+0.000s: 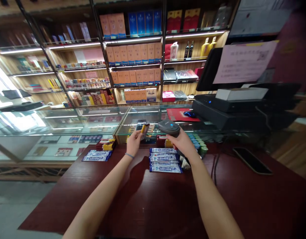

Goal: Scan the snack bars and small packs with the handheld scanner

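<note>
Forearms [98, 202] reach out, fingers [136, 136] pinching a packet [143, 130] and wrapping a scanner [169, 127].

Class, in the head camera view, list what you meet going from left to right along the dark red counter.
Blue-and-white wrapped bars, left hand, right hand, smartphone

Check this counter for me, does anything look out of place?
The blue-and-white packs on the counter, below the handheld scanner in the right hand, lie staggered with their ends out of line, looking loosely dropped rather than stacked. A phone lies apart at the right.
</note>
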### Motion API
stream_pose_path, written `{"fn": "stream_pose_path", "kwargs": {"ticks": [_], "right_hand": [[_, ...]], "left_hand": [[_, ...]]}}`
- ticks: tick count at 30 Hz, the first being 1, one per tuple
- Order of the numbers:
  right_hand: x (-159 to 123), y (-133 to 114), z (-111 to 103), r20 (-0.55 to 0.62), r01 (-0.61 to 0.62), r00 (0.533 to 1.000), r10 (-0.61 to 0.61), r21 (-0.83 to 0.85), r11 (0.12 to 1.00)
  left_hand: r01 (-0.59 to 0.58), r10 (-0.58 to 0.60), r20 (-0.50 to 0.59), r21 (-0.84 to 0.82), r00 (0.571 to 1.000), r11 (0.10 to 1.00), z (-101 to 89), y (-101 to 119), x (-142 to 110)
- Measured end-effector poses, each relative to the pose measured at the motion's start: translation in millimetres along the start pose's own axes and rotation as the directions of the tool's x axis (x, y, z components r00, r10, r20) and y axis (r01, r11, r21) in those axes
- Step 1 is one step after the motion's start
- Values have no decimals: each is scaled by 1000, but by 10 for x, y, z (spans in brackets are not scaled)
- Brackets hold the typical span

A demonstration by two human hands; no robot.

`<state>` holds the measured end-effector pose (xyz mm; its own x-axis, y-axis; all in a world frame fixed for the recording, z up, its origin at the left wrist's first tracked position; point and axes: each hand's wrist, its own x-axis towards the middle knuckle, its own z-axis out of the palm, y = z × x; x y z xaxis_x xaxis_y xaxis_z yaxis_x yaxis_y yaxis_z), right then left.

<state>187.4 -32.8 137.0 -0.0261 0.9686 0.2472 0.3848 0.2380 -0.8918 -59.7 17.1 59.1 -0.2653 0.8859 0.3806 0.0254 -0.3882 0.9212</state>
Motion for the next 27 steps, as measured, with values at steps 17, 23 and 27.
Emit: {"fn": "stream_pose_path", "kwargs": {"ticks": [17,23,27], "right_hand": [[-20,68,-565,-72,-51,995,74,275,960],[-15,80,-580,-79,-33,995,57,275,961],[-13,74,-566,-83,-48,994,73,269,962]], "left_hand": [[-268,187,468,113,864,957,1139,-337,-153],[-245,155,493,123,856,962,1259,-350,-126],[-248,136,521,152,843,957,1277,-369,-125]]}}
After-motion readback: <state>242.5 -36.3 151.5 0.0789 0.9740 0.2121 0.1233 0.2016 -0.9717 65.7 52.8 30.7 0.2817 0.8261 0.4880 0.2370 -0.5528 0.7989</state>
